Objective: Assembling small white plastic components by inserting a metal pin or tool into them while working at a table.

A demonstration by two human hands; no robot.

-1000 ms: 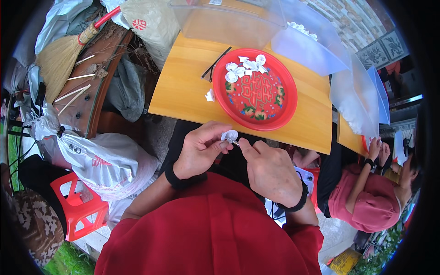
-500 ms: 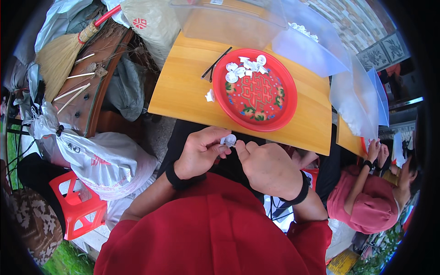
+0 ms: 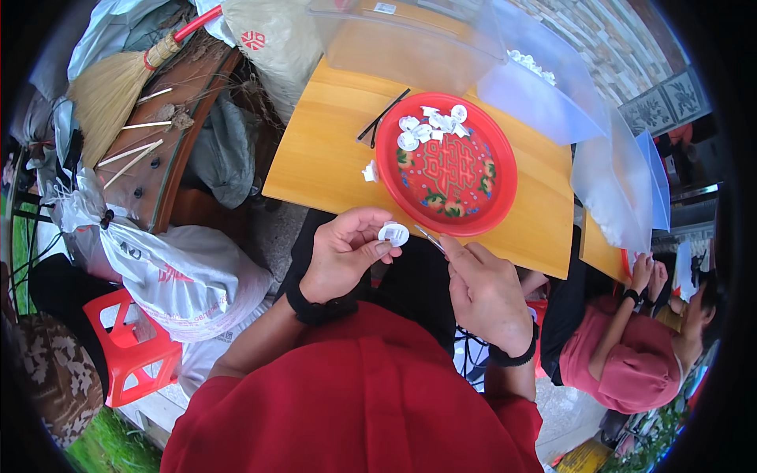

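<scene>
Nearest the camera, the left hand (image 3: 341, 254) curls around a small white round piece (image 3: 393, 232), pinched between thumb and fingertips just below the near edge of the wooden table (image 3: 323, 158). The right hand (image 3: 486, 293) is closed around a thin metal tool (image 3: 430, 238), whose tip points up and left toward the white piece but stands apart from it. Half a second ago the two hands were pressed close together with the piece between them; now they have drawn apart, the right hand shifted to the right and lower, and a clear gap shows between tool and piece.

Beyond the hands, a red round plate (image 3: 446, 164) with a patterned centre sits on the table, unmoved, with a cluster of white pieces (image 3: 430, 124) at its far left rim. One white scrap (image 3: 369, 171) lies on the wood just left of the plate, and a dark thin stick (image 3: 382, 117) lies beyond it. Farther back stand clear plastic bags (image 3: 552, 102). At right, another person in a pink top (image 3: 631, 355) sits by the table.
</scene>
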